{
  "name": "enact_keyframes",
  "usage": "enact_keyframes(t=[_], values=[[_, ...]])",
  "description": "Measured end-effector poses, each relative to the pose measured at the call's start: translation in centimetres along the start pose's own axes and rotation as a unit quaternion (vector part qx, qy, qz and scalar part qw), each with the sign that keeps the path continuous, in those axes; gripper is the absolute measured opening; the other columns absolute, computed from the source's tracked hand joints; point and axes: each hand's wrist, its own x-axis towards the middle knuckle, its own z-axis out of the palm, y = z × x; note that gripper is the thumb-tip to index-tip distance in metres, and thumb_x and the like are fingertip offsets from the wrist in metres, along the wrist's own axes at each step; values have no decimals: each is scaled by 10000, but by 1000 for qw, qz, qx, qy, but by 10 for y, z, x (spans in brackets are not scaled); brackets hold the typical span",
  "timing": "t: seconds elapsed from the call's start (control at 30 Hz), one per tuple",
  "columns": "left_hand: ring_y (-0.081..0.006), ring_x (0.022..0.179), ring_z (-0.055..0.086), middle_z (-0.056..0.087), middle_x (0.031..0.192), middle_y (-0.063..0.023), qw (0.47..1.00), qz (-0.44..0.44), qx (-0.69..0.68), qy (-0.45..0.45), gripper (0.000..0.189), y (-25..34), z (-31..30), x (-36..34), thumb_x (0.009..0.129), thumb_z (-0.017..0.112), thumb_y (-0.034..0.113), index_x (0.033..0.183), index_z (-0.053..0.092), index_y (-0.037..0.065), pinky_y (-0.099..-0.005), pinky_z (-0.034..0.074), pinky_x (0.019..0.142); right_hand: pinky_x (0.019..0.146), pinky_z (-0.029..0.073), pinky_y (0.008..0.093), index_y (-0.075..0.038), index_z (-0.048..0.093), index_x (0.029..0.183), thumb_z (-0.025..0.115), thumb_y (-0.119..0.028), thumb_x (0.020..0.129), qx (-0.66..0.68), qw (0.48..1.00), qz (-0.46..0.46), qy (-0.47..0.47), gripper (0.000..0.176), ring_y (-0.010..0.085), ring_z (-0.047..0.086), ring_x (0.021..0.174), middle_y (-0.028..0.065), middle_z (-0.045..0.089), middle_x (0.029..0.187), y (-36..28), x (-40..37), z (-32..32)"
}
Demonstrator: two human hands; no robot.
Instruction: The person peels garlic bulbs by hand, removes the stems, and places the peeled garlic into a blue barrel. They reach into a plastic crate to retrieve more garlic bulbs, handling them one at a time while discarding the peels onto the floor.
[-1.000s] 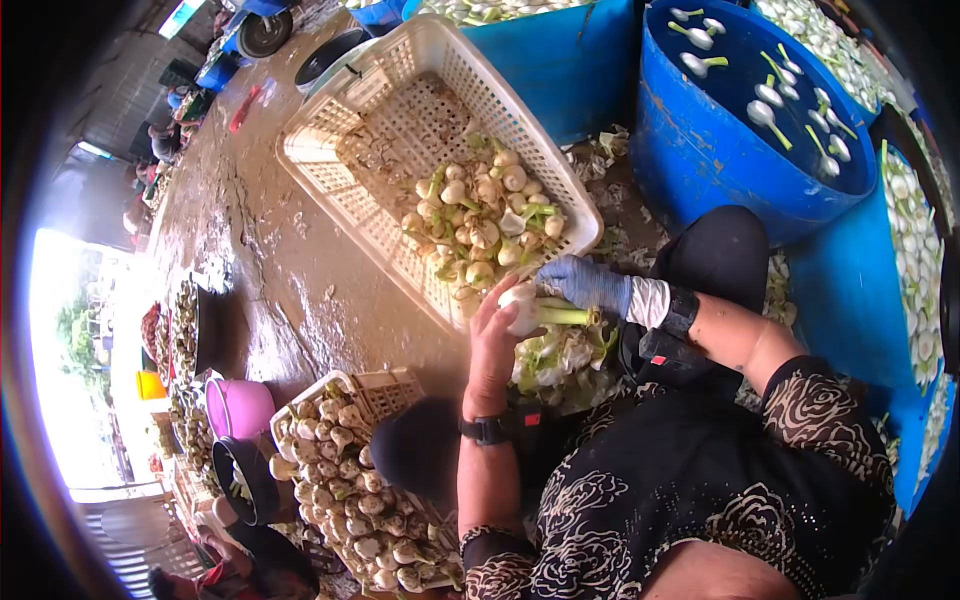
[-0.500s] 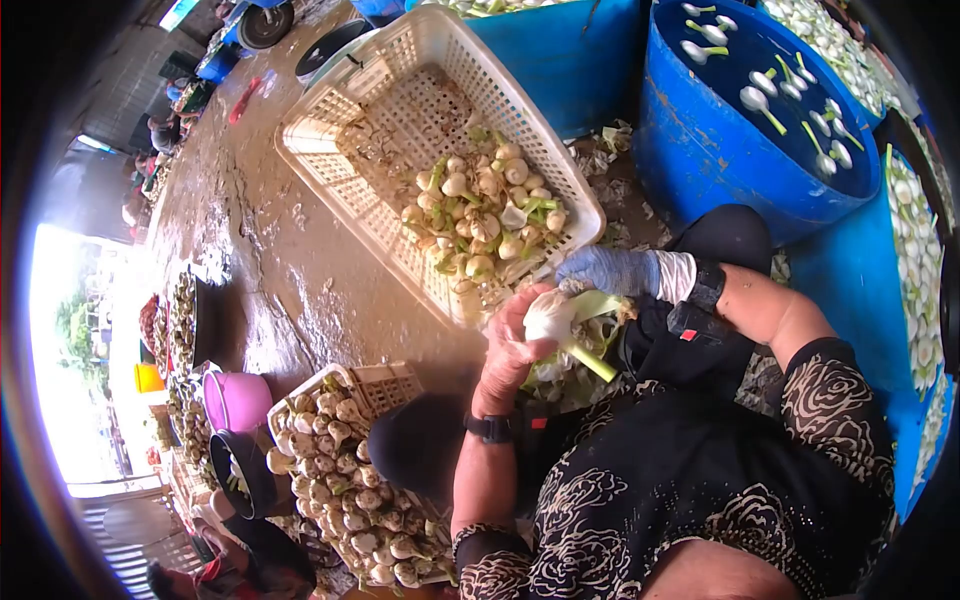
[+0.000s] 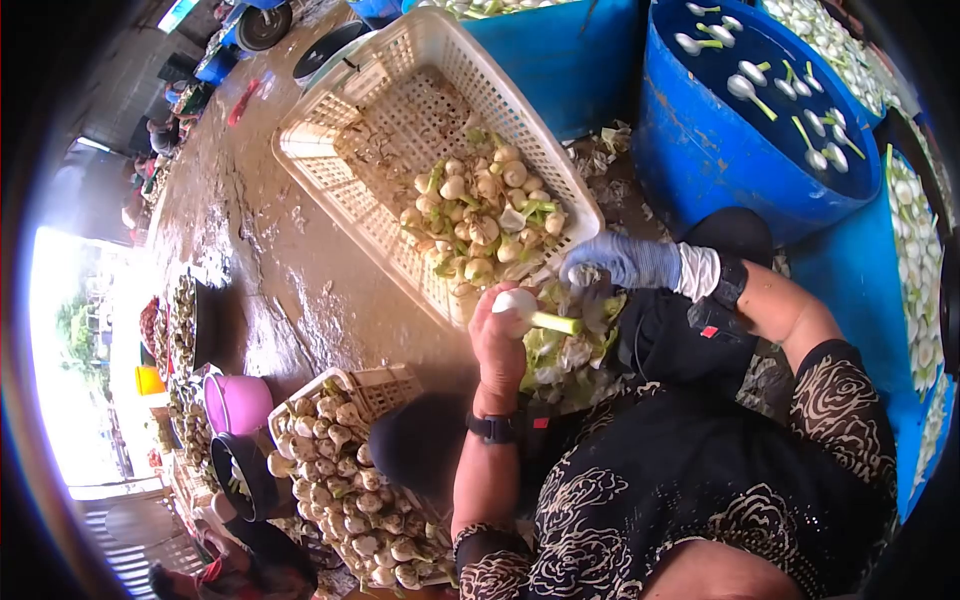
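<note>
My bare left hand (image 3: pixel 498 345) is closed around a smooth white bulb (image 3: pixel 514 306), whose short green stem (image 3: pixel 557 323) points right. Close by to the upper right, my right hand (image 3: pixel 622 264), in a blue-grey glove, has its fingers curled around something small and greyish that I cannot make out. The two hands are apart. Beneath them lies a heap of pale green leaves and peelings (image 3: pixel 565 362). Just above is a cream crate (image 3: pixel 290 140) holding untrimmed bulbs (image 3: pixel 484 230) at its near end.
A blue tub (image 3: pixel 690 150) with bulbs floating in water stands at upper right. A second crate (image 3: pixel 385 385) full of bulbs is at lower left, beside a pink bucket (image 3: pixel 238 402) and a black bucket (image 3: pixel 243 475). Other people (image 3: pixel 235 560) sit at the left.
The loose outer layers have come off the bulb, which now shows smooth and white. My right hand has moved away from it, and the bulb has shifted slightly left.
</note>
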Motion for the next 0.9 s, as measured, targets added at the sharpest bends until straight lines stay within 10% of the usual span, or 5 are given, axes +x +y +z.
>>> enact_keyframes(t=[0.13, 0.23, 0.57, 0.77, 0.9], values=[[-155, 813, 584, 628, 910, -85, 984, -19, 177, 8, 393, -18, 2, 0, 784, 571, 195, 1121, 574, -7, -268, 481, 713, 530, 543, 300, -45, 598, 1016, 468, -160, 922, 323, 887, 325, -48, 198, 146, 638, 588, 59, 629, 758, -28, -9, 62], [-176, 844, 601, 635, 947, -107, 996, -44, 78, 18, 427, -22, 4, 2, 865, 577, 260, 1182, 530, -22, -281, 494, 728, 451, 472, 277, -58, 593, 982, 476, -253, 934, 485, 830, 276, -10, 233, 92, 509, 450, -3, 538, 640, 3, -17, 72], [-174, 834, 627, 655, 977, -132, 980, -140, 139, -39, 314, -4, 17, -14, 904, 591, 202, 1111, 559, -32, -298, 522, 726, 572, 395, 283, 20, 580, 974, 594, -202, 859, 508, 566, -359, 540, 251, 116, 420, 528, 6, 432, 618, -32, -33, -189], [-159, 792, 630, 663, 928, -111, 991, -97, 95, 1, 220, 13, 19, -11, 906, 584, 164, 1024, 598, -21, -277, 517, 706, 619, 494, 261, -40, 622, 964, 672, -69, 761, 70, 935, 36, 345, 212, 85, 584, 682, 21, 618, 827, 16, 120, -56], [-143, 737, 619, 661, 878, -96, 994, -71, 48, 69, 172, 20, 12, -4, 904, 584, 145, 975, 600, -10, -256, 505, 675, 868, 475, 368, -77, 570, 1178, 718, -158, 728, -285, 950, 66, 110, 480, 323, 604, 1003, 189, 626, 1071, 121, 180, 69]])
